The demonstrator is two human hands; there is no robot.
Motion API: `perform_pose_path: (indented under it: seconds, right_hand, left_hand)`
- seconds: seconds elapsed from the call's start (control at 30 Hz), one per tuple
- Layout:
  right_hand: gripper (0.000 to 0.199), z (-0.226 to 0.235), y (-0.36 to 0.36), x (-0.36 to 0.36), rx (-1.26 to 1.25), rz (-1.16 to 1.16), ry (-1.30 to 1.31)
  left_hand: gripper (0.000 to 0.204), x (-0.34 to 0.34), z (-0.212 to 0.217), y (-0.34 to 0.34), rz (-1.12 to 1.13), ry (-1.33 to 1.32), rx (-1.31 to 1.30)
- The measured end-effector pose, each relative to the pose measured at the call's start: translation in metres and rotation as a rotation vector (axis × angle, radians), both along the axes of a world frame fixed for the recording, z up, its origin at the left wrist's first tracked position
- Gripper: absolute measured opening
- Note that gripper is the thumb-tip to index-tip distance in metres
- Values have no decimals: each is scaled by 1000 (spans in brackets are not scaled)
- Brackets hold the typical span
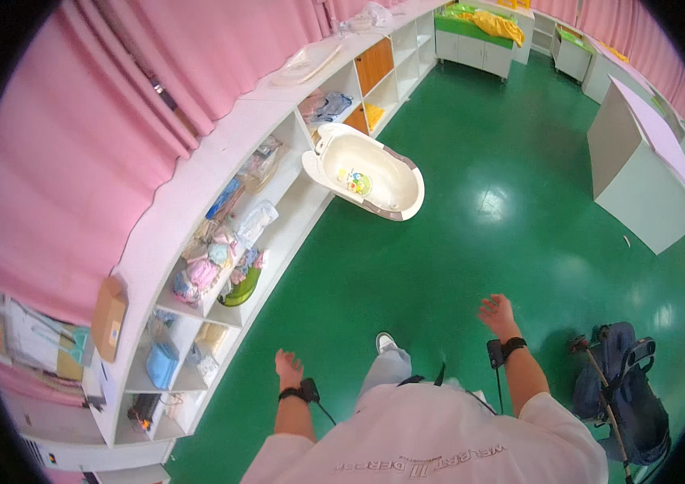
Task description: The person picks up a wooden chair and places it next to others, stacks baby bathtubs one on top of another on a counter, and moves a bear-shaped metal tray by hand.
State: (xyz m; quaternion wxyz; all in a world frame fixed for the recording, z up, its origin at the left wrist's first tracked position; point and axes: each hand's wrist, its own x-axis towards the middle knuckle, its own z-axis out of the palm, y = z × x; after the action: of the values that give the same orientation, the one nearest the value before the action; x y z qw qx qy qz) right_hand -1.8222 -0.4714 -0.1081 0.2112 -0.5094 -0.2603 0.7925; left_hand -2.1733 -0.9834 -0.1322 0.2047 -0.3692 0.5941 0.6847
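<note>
My left hand (288,370) hangs in the air near the low shelves, its fingers loosely bent and apart, with nothing in it. To the right, my right hand (498,315) is raised over the green floor, also empty, its fingers slightly curled and spread. Neither hand touches anything. Each wrist wears a black strap with a small box and a cable. Ahead, well beyond both hands, a cream baby bathtub (399,184) with brownish trim and a cartoon print inside stands against the shelving.
White cubby shelves (284,211) curve along the left, holding bagged clothes and a blue packet (162,365). A cardboard box (108,319) stands on top. A dark blue stroller (623,387) is close on my right. White cabinets (641,173) stand farther right, a wheeled cabinet (471,50) far ahead.
</note>
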Motion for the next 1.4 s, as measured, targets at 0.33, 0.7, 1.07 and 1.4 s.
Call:
perform_pose_path:
  seconds: [0.33,0.7,1.07,1.4]
  right_hand:
    - [50,-46,165,-145,-81,-212,-157]
    - [59,-140,373,-378,-207,-105,-471]
    - [61,-335,533,-589,-131,52,-551]
    - [58,-586,523,-675,-204,-25,-467]
  left_hand:
    - [33,-340,25,289,-478,141,-447]
    - [62,-638,-75,435,-1201,166,-985]
    - [45,-866,-239,581,-823,484,-1032]
    - [33,-924,-307,573,-716,835,-695]
